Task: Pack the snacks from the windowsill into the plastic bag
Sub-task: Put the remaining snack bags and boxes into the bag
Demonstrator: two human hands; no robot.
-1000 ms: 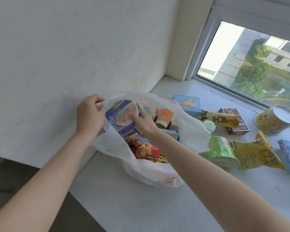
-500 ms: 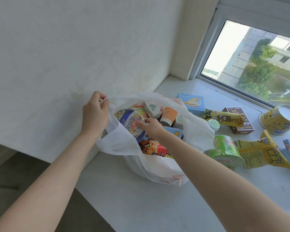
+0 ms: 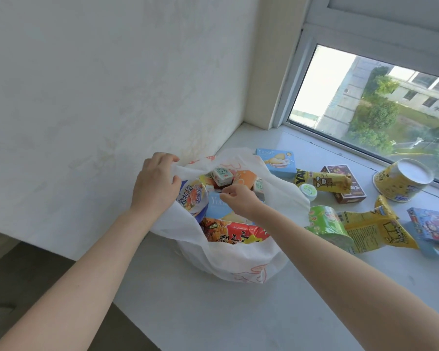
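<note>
A white plastic bag (image 3: 238, 262) stands open on the windowsill (image 3: 213, 312) against the left wall. My left hand (image 3: 157, 181) grips the bag's left rim and holds it up. My right hand (image 3: 238, 198) is inside the bag's mouth with its fingers curled together above a light blue box (image 3: 218, 209); whether they pinch anything I cannot tell. A blue-rimmed noodle bowl (image 3: 192, 198) leans against the bag's left side, apart from my right hand. A red-orange packet (image 3: 233, 234) and small cartons (image 3: 222, 176) also lie in the bag.
Right of the bag on the sill lie a light blue biscuit box (image 3: 276, 163), a yellow packet (image 3: 322, 182) on a brown box (image 3: 350, 193), a green bowl (image 3: 325, 224), another yellow packet (image 3: 375, 231), a yellow tub (image 3: 401, 183) on its side and a blue box (image 3: 431, 224).
My right hand pushed the noodle bowl down into the bag's left side and let it go, then moved right over the light blue box. My left hand kept hold of the rim.
</note>
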